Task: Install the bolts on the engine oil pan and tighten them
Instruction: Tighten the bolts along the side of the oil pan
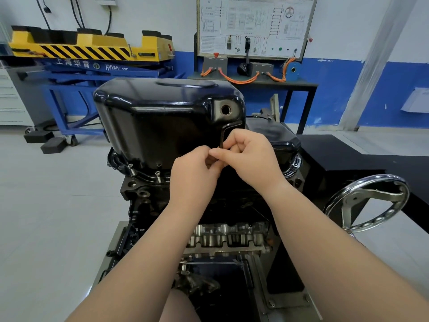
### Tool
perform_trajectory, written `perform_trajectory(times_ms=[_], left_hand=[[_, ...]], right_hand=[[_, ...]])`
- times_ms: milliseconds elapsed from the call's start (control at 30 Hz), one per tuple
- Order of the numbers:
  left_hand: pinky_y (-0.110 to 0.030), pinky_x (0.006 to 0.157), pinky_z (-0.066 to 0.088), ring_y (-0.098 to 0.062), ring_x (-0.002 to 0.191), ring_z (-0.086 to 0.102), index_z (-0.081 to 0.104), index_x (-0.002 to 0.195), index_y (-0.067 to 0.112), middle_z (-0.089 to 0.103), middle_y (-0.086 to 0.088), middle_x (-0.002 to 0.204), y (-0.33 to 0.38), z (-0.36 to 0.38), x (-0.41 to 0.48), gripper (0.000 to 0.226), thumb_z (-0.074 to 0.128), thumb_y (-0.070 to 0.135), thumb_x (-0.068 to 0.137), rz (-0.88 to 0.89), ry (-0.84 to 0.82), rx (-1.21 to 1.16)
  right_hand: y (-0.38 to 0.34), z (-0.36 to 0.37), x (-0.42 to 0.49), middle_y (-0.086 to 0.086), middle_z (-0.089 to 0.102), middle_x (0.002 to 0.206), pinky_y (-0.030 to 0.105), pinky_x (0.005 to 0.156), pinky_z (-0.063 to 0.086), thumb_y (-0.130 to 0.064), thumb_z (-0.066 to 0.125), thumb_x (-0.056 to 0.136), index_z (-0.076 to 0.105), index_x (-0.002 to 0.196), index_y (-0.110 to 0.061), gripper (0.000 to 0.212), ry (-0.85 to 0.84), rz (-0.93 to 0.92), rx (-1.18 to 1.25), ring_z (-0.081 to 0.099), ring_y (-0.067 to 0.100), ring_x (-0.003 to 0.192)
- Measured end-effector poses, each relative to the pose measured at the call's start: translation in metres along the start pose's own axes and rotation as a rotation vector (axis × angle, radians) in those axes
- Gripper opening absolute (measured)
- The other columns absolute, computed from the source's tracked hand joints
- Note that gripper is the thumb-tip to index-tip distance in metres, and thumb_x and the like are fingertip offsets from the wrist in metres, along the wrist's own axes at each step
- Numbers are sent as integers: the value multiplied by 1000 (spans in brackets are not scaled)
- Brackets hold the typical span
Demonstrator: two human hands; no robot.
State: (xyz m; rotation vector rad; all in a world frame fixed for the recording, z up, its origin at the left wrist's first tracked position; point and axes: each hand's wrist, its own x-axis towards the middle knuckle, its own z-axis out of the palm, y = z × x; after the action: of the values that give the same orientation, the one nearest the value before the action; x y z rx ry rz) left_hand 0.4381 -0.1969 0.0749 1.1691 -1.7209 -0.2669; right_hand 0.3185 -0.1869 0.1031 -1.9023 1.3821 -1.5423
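Observation:
A glossy black oil pan sits upside down on the engine block, with a drain hole on its near right corner. Two silver bolts stand part way out of the pan's near left flange. A black L-shaped hex key stands upright in front of the pan. My right hand grips the key's shaft. My left hand meets it from the left, fingers curled and pinching at the key's lower end. What lies under my fingers is hidden.
A chrome handwheel juts out at the right beside a black bench. Behind stand a blue and yellow lift table and a wiring display board. Grey floor lies to the left.

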Motion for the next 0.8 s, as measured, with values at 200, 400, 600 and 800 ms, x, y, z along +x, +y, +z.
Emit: perform_trajectory(times_ms=[200, 400, 600, 800], left_hand=[[-25, 63, 51, -10, 64, 63, 70, 85, 18, 66, 5, 68, -1, -4, 3, 11, 59, 20, 88, 16, -108, 18], [-12, 64, 46, -1, 69, 63, 71, 93, 24, 69, 11, 78, -1, -7, 2, 15, 66, 32, 82, -9, -133, -31], [-22, 62, 50, -2, 65, 62, 67, 81, 22, 65, 14, 71, 1, -3, -1, 7, 64, 28, 84, -13, -24, -47], [-19, 61, 47, -2, 61, 62, 69, 85, 24, 63, 16, 68, -4, -4, 3, 11, 59, 24, 88, 14, -88, -48]], right_hand=[[0, -7, -4, -9, 53, 51, 18, 62, 48, -12, 61, 89, 70, 105, -20, 20, -134, -44, -8, 51, 5, 52], [1, -5, -4, 14, 52, 51, 23, 67, 53, -15, 68, 84, 71, 76, -24, 12, -32, -37, 7, 49, 17, 51], [2, 0, -5, -3, 43, 47, 23, 59, 44, -20, 74, 78, 52, 63, -22, 26, 62, -21, -34, 38, 5, 47], [6, 0, -11, -8, 52, 51, 11, 58, 41, -12, 59, 90, 71, 104, -17, 19, -43, -18, 21, 50, 0, 49]])
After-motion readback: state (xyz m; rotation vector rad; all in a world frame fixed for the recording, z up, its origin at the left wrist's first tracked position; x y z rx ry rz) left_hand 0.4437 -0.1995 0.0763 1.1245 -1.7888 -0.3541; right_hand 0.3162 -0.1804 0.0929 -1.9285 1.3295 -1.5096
